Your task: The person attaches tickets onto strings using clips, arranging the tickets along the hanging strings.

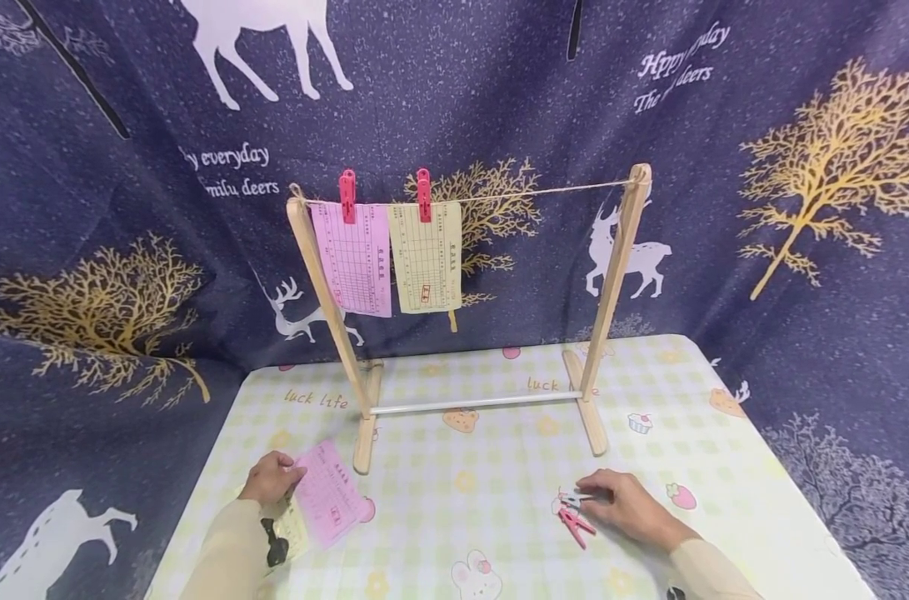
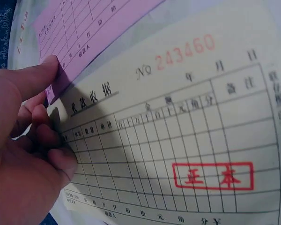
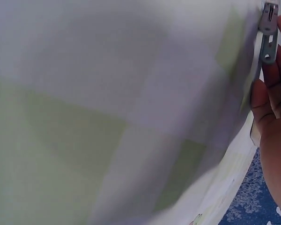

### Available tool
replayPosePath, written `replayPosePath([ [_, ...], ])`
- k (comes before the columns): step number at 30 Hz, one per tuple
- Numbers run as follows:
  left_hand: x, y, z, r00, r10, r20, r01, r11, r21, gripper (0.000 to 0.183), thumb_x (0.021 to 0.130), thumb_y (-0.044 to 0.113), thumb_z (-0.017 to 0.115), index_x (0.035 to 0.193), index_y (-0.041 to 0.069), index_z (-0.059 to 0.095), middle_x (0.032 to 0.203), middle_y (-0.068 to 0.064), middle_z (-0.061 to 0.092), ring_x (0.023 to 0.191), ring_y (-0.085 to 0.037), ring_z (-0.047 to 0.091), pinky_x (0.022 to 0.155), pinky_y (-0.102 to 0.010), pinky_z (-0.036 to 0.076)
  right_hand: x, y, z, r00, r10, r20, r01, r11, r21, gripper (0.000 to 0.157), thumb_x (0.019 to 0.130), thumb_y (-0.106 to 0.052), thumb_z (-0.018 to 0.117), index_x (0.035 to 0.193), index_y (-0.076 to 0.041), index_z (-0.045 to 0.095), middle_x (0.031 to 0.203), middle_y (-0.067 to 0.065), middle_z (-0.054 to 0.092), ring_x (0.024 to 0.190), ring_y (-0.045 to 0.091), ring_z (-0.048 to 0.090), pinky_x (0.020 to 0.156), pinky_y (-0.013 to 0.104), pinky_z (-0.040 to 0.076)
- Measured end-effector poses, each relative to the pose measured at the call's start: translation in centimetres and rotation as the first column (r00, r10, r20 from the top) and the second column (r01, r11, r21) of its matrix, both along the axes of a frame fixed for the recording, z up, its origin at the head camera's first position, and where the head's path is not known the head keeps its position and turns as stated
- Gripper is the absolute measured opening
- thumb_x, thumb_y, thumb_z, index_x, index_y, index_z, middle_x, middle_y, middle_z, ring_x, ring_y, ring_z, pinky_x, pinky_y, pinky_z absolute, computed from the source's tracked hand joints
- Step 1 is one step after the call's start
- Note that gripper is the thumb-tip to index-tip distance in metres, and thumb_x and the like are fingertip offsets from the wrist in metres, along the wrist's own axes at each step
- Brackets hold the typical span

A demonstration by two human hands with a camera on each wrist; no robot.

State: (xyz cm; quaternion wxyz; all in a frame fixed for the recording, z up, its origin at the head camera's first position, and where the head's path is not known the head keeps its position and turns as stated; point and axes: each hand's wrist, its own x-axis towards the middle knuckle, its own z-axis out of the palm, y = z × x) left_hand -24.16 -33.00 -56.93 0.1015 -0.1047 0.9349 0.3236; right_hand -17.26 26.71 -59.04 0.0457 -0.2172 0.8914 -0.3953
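At the left of the table my left hand point(image 1: 272, 479) pinches the edge of a pink receipt slip point(image 1: 330, 492) between thumb and fingers. A pale yellow receipt slip point(image 2: 178, 131) with a red stamp lies beneath it, partly covered by my wrist in the head view. On the right side, my right hand point(image 1: 626, 504) holds a grey clothespin point(image 3: 269, 33) at its fingertips, low over the tablecloth. Right beside that lies a pink-red clothespin point(image 1: 576, 527).
A wooden rack point(image 1: 617, 283) with a string point(image 1: 544, 192) stands at the back of the table. Red clothespins point(image 1: 347, 197) hold a pink slip point(image 1: 352, 262) and a yellow slip point(image 1: 427, 258) on the string's left half. A dark patterned curtain point(image 1: 454, 92) hangs behind.
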Motion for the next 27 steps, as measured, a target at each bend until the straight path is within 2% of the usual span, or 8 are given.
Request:
replayPosePath([
  [8,0.1,0.2,0.3,1.0,0.003,0.015,-0.003,1.0,-0.004,0.023,0.093,0.013,0.064,0.094,-0.009,0.058,0.084,-0.015,0.062,0.086,-0.033,0.059,0.082,-0.05,0.046,-0.4,-0.1,0.0,1.0,-0.012,0.012,0.012,1.0,0.017,0.034,0.086,-0.025,0.078,0.113,-0.005,0.071,0.105,0.0,0.071,0.1,0.016,0.068,0.089,0.035,0.054],
  [18,0.4,0.4,0.7,1.0,0.004,0.03,-0.006,0.998,0.055,0.02,0.097,0.013,0.057,0.095,-0.007,0.059,0.084,-0.012,0.062,0.083,-0.028,0.059,0.08,-0.047,0.046,-0.2,0.3,0.2,1.0,-0.019,-0.025,0.02,0.998,0.059,0.04,0.083,-0.029,0.081,0.113,-0.005,0.071,0.107,0.001,0.071,0.101,0.02,0.067,0.09,0.037,0.053],
  [22,0.5,0.2,1.3,1.0,-0.011,0.008,0.011,0.999,0.041,0.021,0.096,0.015,0.057,0.095,-0.006,0.06,0.085,-0.012,0.062,0.083,-0.028,0.059,0.076,-0.043,0.046,0.1,1.0,0.1,1.0,-0.018,-0.026,0.02,0.996,0.081,0.043,0.08,-0.03,0.083,0.113,-0.005,0.071,0.105,-0.002,0.07,0.099,0.015,0.066,0.088,0.034,0.053],
  [27,0.5,-0.1,2.2,0.998,0.007,-0.069,-0.004,0.999,0.043,0.023,0.092,0.013,0.062,0.097,-0.009,0.058,0.082,-0.011,0.065,0.077,-0.025,0.062,0.067,-0.036,0.048,0.0,1.7,0.1,1.0,0.001,-0.013,0.0,0.996,0.093,0.039,0.081,-0.026,0.082,0.113,-0.007,0.071,0.104,-0.006,0.069,0.099,0.01,0.064,0.087,0.031,0.053],
])
